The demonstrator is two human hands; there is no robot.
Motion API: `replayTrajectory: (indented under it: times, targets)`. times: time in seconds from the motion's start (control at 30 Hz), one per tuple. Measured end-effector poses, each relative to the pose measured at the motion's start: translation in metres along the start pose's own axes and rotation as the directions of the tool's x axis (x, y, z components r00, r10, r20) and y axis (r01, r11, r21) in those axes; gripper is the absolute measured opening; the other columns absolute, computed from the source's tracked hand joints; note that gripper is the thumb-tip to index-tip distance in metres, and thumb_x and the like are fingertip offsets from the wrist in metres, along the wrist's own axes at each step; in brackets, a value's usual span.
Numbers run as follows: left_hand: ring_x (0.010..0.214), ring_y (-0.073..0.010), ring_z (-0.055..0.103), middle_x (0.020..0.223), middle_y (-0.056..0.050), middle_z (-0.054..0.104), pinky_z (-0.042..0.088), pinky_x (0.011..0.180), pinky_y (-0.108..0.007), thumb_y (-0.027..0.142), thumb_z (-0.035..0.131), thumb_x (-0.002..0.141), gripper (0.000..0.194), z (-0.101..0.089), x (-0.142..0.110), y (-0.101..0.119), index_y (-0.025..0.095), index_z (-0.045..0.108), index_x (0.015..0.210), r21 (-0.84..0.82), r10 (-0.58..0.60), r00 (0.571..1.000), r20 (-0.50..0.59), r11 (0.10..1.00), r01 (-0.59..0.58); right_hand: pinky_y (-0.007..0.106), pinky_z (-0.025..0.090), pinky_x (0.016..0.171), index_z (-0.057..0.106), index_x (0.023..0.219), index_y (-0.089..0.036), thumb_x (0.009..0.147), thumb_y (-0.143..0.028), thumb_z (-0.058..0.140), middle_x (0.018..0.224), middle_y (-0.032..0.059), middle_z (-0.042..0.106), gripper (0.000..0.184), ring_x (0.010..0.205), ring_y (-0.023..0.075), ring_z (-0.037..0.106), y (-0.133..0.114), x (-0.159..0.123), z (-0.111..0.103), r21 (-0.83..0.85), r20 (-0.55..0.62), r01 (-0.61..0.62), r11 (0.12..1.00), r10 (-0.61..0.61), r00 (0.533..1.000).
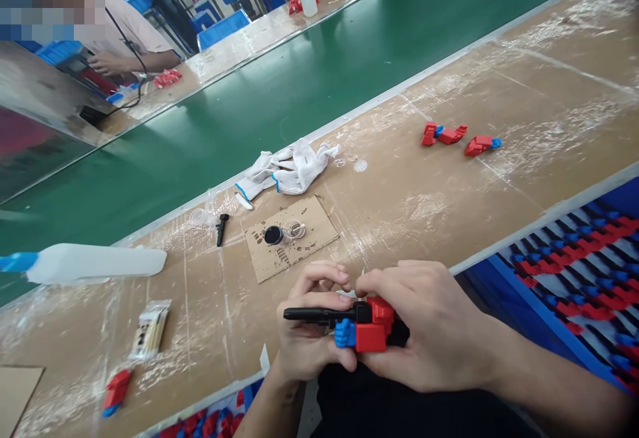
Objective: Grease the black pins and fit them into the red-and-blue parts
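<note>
Both hands meet in front of me at the table's near edge. Fingers of my left hand (309,331) close around a black rod-like part (319,315) and a small blue fist piece (344,333). My right hand (434,325) grips the red block end of the same toy arm (372,337). The black part lies along the red blocks; I cannot tell whether it is fixed to them. Just beyond the hands, a stained cardboard piece (319,231) bears a small pot of dark liquid (273,235) with its clear lid beside it.
White gloves (302,168) lie beside the green belt (309,98). A plastic bottle (100,263), a cotton swab pack (150,330) and loose red-blue parts (452,134) rest on the table. At right, a blue tray (559,331) holds rows of toy parts. People sit across the belt.
</note>
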State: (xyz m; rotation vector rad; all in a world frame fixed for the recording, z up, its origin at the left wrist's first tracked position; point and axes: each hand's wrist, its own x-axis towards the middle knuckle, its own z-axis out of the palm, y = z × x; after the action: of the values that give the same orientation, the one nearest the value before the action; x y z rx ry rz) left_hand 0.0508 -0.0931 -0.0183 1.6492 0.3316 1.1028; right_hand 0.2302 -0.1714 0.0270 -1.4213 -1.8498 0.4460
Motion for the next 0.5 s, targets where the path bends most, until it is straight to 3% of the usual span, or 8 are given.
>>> replayTrajectory:
  times: [0.23,0.4,0.5]
  targets:
    - [0.099,-0.0179,0.063,0.1,-0.003,0.068,0.055,0.094,-0.033,0.058,0.084,0.074,0.046,0.005,0.002,0.0,0.03,0.073,0.109,0.003,-0.016,1.0,0.01,1.0,0.016,0.029,0.032,0.056,0.058,0.098,-0.021,0.084,-0.037,0.069,0.07,-0.0043,0.06,0.024,0.058,0.0125,0.05,0.007,-0.004,-0.001,-0.005,-0.033,0.133,0.991,-0.133,0.991]
    - [0.099,-0.0188,0.064,0.1,-0.004,0.068,0.057,0.093,-0.034,0.057,0.082,0.077,0.045,0.004,0.004,-0.001,0.028,0.073,0.111,0.036,-0.014,0.999,0.039,0.999,0.013,0.031,0.046,0.07,0.062,0.101,-0.019,0.084,-0.033,0.07,0.093,0.0039,0.067,0.023,0.079,0.0167,0.06,0.015,-0.004,-0.002,0.031,-0.067,0.134,0.99,-0.132,0.989]
    - [0.109,-0.0215,0.063,0.112,-0.006,0.066,0.057,0.098,-0.035,0.049,0.079,0.084,0.041,0.007,-0.001,0.003,0.027,0.071,0.119,0.17,-0.046,0.993,0.105,0.985,0.027,0.034,0.051,0.079,0.063,0.104,-0.018,0.086,-0.035,0.067,0.099,0.0062,0.069,0.025,0.088,0.0192,0.061,0.015,-0.007,0.001,-0.031,-0.074,0.114,0.993,-0.116,0.99]
